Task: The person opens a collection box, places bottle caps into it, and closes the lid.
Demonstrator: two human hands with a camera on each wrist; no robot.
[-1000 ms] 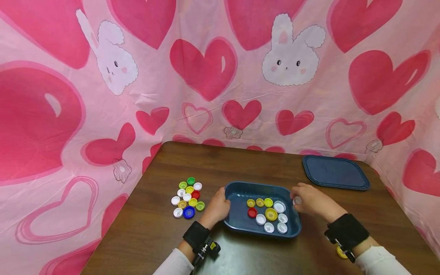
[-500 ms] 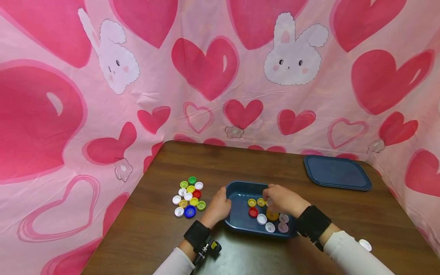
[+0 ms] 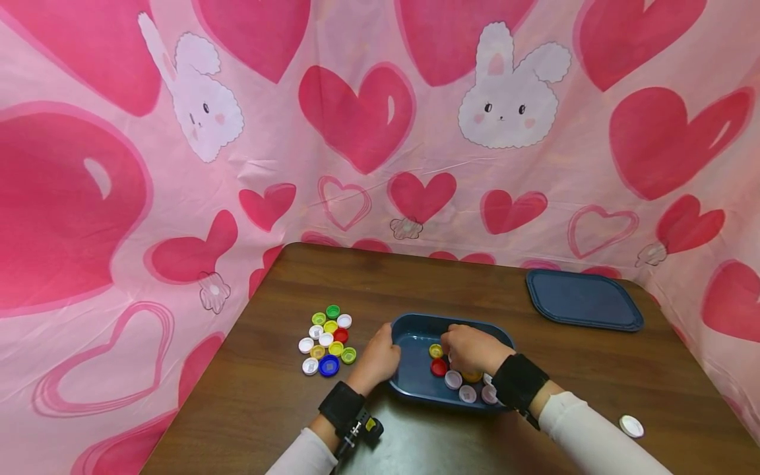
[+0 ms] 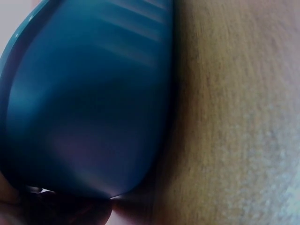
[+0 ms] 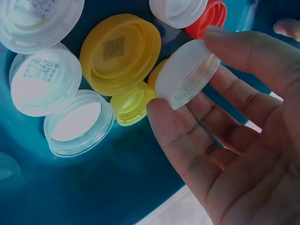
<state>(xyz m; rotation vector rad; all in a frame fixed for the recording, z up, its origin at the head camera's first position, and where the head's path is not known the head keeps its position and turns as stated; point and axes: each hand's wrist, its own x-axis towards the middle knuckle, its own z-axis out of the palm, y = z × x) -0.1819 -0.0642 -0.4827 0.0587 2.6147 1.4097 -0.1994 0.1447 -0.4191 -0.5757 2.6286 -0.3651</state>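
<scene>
A deep blue rectangular tray (image 3: 410, 371) holds several bottle caps. My left hand (image 3: 380, 359) grips its left end, and the tray's wall (image 4: 93, 93) fills much of the left wrist view. My right hand (image 3: 472, 349) is inside the tray. Between thumb and fingers it pinches a white bottle cap (image 5: 180, 72), tilted, seen in the right wrist view. Close by lie a large amber cap (image 5: 117, 49), a yellow-green cap (image 5: 133, 105), a red cap (image 3: 439, 367) and several white caps (image 3: 454, 380). The right hand hides some caps from the head view.
On the brown table (image 3: 356, 284), several mixed-colour caps (image 3: 326, 339) lie grouped left of the tray. A flat dark-blue lid or tray (image 3: 584, 299) lies at the back right. One white cap (image 3: 631, 426) sits at the front right. A heart-patterned cloth (image 3: 356, 119) hangs behind.
My right hand has moved left, from the tray's right end to its middle, carrying the white cap. The left hand keeps its grip on the tray.
</scene>
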